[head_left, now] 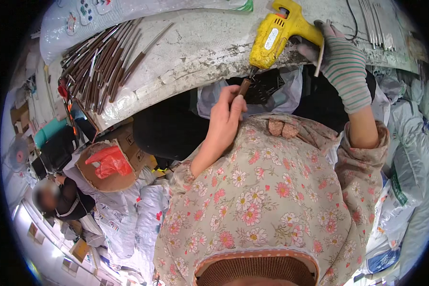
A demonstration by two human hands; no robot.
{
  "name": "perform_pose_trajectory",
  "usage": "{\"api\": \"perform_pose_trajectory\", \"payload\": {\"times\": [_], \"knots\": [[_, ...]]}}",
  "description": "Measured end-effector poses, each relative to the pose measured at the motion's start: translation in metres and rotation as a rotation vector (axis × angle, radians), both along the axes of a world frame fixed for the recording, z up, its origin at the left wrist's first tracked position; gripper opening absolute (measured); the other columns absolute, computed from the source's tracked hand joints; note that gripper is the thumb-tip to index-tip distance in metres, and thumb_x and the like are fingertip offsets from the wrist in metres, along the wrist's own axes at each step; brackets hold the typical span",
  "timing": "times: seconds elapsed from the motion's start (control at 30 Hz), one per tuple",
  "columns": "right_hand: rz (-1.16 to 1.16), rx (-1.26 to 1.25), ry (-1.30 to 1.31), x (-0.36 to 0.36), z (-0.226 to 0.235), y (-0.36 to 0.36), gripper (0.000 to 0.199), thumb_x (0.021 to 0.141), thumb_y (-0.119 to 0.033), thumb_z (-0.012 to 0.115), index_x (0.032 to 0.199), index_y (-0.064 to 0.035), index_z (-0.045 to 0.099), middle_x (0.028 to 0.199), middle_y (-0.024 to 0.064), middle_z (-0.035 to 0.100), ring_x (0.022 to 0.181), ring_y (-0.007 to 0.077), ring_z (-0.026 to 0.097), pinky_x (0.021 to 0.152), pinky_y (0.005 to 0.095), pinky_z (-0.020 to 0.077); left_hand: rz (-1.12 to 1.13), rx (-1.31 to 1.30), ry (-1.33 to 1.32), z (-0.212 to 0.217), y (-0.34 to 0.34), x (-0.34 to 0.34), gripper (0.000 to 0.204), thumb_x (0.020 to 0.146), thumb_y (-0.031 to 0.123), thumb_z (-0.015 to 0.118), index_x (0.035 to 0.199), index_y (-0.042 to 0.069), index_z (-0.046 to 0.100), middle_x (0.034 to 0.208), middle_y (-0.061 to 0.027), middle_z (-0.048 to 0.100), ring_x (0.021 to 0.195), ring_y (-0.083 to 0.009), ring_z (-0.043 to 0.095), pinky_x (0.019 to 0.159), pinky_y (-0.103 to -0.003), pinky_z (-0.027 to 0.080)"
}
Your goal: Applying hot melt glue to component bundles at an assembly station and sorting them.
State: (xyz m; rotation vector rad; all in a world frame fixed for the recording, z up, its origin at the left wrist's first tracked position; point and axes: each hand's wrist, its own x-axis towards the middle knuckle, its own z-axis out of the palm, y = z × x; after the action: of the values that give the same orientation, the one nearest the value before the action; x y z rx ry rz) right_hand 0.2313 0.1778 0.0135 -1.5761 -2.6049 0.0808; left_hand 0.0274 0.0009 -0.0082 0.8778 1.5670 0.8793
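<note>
Glue gun [275,35], bright yellow, sits tipped nose-down at the front edge of the worn white table [195,47], and we see its nozzle meeting the top of a short brown stick [244,86]. Our right hand [341,62], in a striped knit glove, is wrapped closed around the gun's handle. Our left hand [226,119], bare, is curled shut on the lower part of that stick, holding it upright just below the table's edge, over our lap and the floral apron [271,195].

What worries us now is how close the bare fingers [233,105] are to the nozzle: a small slip of either hand could bring skin against the tip, or against whatever comes out of it. The stick is thin, so a slight tilt might let the nozzle slide off its end. Anything dripping would likely fall on the apron or the dark bag [267,88] beneath.

Off to the left on the table lies a heap of brown sticks [100,66], well apart. A bundle of pale metal rods [376,26] rests at the far right. Another person [57,200] sits low at the left.
</note>
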Motion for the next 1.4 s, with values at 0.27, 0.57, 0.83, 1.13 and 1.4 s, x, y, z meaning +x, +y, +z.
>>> {"api": "perform_pose_trajectory", "payload": {"times": [0.27,0.57,0.83,1.13,1.4], "knots": [[-0.053,-0.157,-0.127,0.003,0.003,0.003,0.065,0.07,-0.038,0.067,0.125,-0.0138,0.042,0.113,0.013,0.054,0.099,0.0316,0.055,0.081,0.0372,0.0459,0.036,0.008,-0.165,-0.005,0.013,0.01,0.022,0.093,0.013,0.039,0.108,-0.001,0.044,0.072,-0.0036,0.051,0.053,-0.0071,0.045,0.051,-0.02,0.036],[0.032,-0.096,-0.046,0.021,-0.018,0.013,0.057,0.075,-0.032,0.062,0.126,-0.0216,0.041,0.117,0.011,0.053,0.093,0.0318,0.058,0.077,0.0405,0.0489,0.038,0.022,-0.117,0.0,0.006,0.008,0.022,0.092,0.011,0.042,0.11,-0.001,0.045,0.078,-0.0041,0.051,0.058,-0.007,0.047,0.05,-0.02,0.039],[0.04,-0.106,0.118,0.006,-0.004,-0.001,0.061,0.072,-0.032,0.067,0.124,-0.0132,0.044,0.113,0.0124,0.055,0.094,0.0317,0.057,0.079,0.0369,0.0467,-0.003,0.16,-0.043,-0.004,-0.002,0.0,0.025,0.092,0.013,0.043,0.112,0.0,0.046,0.09,-0.0061,0.054,0.078,-0.0115,0.052,0.072,-0.025,0.042],[-0.2,-1.266,1.477,-0.033,0.032,-0.085,0.057,0.086,-0.05,0.045,0.1,0.003,0.06,0.082,0.0096,0.065,0.055,0.0076,0.055,0.049,0.0185,0.0434,0.006,0.328,-0.091,0.005,0.002,-0.005,0.022,0.09,0.011,0.047,0.109,0.001,0.05,0.098,-0.0067,0.053,0.092,-0.0142,0.05,0.086,-0.027,0.036],[-0.18,-1.386,1.447,-0.038,0.03,-0.083,0.044,0.089,-0.038,0.048,0.1,0.0027,0.06,0.087,0.0089,0.064,0.055,0.0073,0.054,0.047,0.0189,0.0438,-0.018,0.429,0.302,0.003,-0.001,-0.008,0.019,0.085,0.009,0.053,0.103,0.003,0.056,0.094,-0.0092,0.051,0.089,-0.0184,0.051,0.079,-0.029,0.04]]}}
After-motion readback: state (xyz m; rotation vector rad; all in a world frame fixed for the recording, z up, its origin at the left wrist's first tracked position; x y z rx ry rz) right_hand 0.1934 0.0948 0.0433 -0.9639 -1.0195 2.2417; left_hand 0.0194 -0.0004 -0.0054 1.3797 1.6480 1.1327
